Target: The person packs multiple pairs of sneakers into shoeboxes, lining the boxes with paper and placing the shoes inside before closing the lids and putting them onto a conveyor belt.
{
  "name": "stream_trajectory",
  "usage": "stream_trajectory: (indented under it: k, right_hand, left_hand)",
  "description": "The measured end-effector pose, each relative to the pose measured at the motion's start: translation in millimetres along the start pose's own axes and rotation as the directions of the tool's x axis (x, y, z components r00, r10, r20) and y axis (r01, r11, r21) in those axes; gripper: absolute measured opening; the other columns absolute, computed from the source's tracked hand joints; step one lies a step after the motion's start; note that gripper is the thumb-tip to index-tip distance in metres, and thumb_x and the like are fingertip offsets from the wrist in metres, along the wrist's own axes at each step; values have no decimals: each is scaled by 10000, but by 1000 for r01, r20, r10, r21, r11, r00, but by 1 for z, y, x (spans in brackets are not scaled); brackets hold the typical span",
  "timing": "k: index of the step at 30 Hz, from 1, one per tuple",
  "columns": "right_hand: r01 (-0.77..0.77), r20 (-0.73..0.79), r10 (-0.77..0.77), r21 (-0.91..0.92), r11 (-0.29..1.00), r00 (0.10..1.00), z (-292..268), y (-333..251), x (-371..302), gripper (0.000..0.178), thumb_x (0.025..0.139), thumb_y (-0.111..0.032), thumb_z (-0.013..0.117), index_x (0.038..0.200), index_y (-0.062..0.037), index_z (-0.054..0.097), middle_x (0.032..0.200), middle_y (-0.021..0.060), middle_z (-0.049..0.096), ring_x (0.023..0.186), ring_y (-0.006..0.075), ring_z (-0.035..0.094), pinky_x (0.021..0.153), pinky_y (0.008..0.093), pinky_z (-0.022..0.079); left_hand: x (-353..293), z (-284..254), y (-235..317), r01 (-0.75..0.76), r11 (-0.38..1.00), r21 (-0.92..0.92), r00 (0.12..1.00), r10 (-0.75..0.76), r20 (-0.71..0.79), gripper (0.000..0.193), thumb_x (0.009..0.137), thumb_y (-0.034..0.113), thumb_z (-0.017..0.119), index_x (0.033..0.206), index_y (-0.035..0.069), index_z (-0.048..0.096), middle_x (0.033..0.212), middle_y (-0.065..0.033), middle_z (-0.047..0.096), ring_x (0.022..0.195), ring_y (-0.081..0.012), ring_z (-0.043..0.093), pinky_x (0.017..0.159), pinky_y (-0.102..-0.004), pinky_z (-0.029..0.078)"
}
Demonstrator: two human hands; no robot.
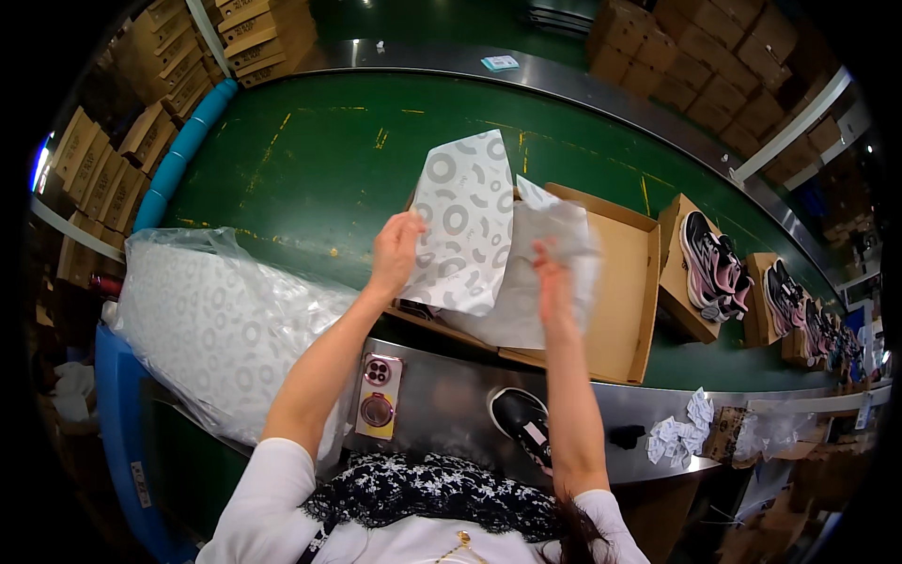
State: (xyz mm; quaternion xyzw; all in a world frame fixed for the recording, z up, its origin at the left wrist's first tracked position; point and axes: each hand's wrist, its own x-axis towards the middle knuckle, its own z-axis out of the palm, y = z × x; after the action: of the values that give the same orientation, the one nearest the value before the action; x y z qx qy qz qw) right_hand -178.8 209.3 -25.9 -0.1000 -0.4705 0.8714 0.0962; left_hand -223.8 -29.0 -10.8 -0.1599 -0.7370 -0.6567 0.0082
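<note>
My left hand [395, 254] pinches the left edge of a sheet of white wrapping paper [460, 226] printed with grey rings, raised over an open cardboard shoebox [624, 291]. On the right, my right hand [554, 280] is against the paper's other, blurred part; motion smears its fingers, so their grip is unclear. The paper covers most of the box's left half, where a bit of something dark shows under its lower edge. The box's bare brown inside lies to the right. Below my right forearm a black shoe [520, 419] rests on the metal ledge.
A plastic-wrapped stack of printed paper [211, 329] lies at left. A phone [380, 395] sits on the metal ledge [451, 371]. Boxes topped with pink-and-black shoes [711, 263] line the green belt [310, 169] at right. Crumpled paper [680, 432] lies at lower right.
</note>
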Motion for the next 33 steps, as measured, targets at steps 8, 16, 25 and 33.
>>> stream_trajectory:
  k: [8,16,25,33]
  right_hand:
    - [89,-148,-126,-234,968,981,-41,-96,-110,537,854,-304,537,1263,-30,320,1208,203,411,986,259,493,849,375,402]
    - [290,240,286,-946,-146,928,-107,-75,-251,670,620,-277,727,1176,-50,430,1013,210,537,948,342,540,783,394,449]
    - [508,566,381,-825,249,731,8,-107,-175,647,699,-263,656,1238,-56,366,988,190,574,825,313,604,667,375,494]
    - [146,317,14,-477,867,948,17,-126,-125,427,874,-64,462,1273,12,330,1129,154,503,937,217,566,757,272,432]
  left_hand:
    - [-14,60,-52,-430,278,859,834,-242,496,655,751,534,524,1277,159,420,1368,-177,277,1271,-345,238,989,-586,151]
    - [-53,67,-10,-330,730,598,935,163,316,616,662,340,712,1158,52,486,1218,-203,429,1123,-351,416,922,-454,340]
    - [-139,43,97,-432,729,531,768,-11,640,655,552,309,746,1089,47,476,1027,-117,534,1016,-262,497,895,-479,303]
    - [-131,-18,125,349,936,43,935,-351,61,617,516,128,828,1047,29,531,954,-40,602,854,-115,546,752,-269,455]
